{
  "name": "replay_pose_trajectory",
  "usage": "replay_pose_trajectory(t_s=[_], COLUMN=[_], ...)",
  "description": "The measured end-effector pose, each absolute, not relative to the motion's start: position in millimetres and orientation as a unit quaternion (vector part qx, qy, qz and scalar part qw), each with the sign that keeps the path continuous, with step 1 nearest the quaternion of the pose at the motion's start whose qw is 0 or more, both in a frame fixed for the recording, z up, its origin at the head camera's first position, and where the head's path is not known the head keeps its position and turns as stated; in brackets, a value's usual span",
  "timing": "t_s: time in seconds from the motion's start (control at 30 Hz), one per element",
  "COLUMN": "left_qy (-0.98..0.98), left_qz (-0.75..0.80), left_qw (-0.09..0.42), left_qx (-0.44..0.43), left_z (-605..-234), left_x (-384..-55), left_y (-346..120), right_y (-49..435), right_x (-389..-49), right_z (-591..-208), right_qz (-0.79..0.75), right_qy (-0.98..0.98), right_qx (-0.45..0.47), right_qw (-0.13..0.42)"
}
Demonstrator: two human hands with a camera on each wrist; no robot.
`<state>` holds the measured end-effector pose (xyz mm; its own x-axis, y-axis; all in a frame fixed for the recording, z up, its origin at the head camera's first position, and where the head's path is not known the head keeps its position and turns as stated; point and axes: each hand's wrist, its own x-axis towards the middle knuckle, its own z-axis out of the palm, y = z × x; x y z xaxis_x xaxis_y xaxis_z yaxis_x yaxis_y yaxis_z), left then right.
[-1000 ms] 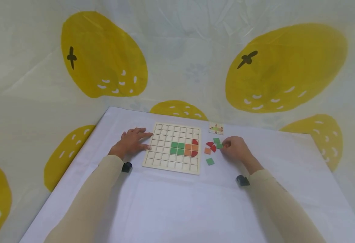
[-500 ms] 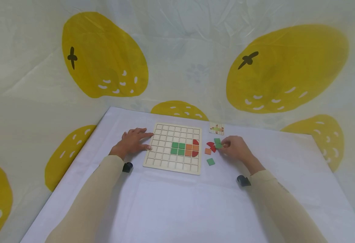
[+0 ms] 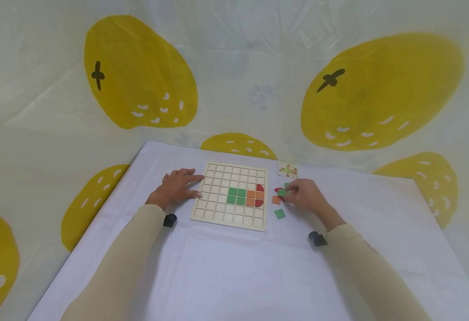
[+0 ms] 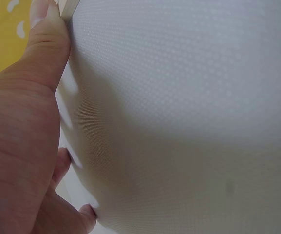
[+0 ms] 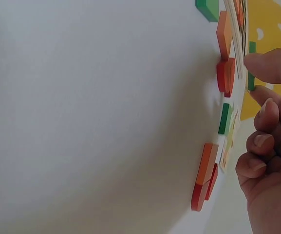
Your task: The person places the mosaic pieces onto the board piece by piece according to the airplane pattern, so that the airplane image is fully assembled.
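My right hand [image 3: 307,196] pinches a green square tile [image 5: 252,48] between thumb and index finger, raised off the table in the right wrist view. Its other fingers are curled. Below it lie red quarter-round pieces [image 5: 225,77], an orange square [image 3: 276,199] and another green square [image 5: 225,118]. One more green square [image 3: 280,214] lies nearer the body. The left hand [image 3: 175,186] is spread out, thumb and index finger at the left edge of the wooden grid board [image 3: 214,214]. On the board sit green squares [image 3: 236,196], orange squares [image 3: 250,198] and red quarter-rounds [image 3: 260,203].
A small pattern card [image 3: 288,170] lies at the back of the table, right of the board. In the right wrist view, an orange piece [image 5: 207,161] and red pieces lie beyond the card. The white-covered table [image 3: 230,272] meets a fruit-patterned cloth behind.
The right hand has lifted the green square tile from beside another green one and carried it slightly left, over the red pieces. My left hand stays at the board's edge.
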<state>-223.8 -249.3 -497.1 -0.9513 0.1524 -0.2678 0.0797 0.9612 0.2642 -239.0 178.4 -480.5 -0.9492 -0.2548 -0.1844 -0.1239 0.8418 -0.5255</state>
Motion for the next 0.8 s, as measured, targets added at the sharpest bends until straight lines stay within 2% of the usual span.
replay_pose_trajectory(t_s=[0.37,0.8], left_qy=[0.980,0.980], left_qz=[0.126,0.128], left_qw=[0.140,0.142], left_qx=[0.063,0.057], left_z=[-497,-494], left_x=[-224,-223], left_y=[-249,-248], right_y=[163,147], right_x=[-239,-236], right_z=[-480,-476], right_qz=[-0.262,-0.264], right_qy=[0.950,0.947], right_qx=[-0.120,-0.126], right_qw=[0.116,0.132])
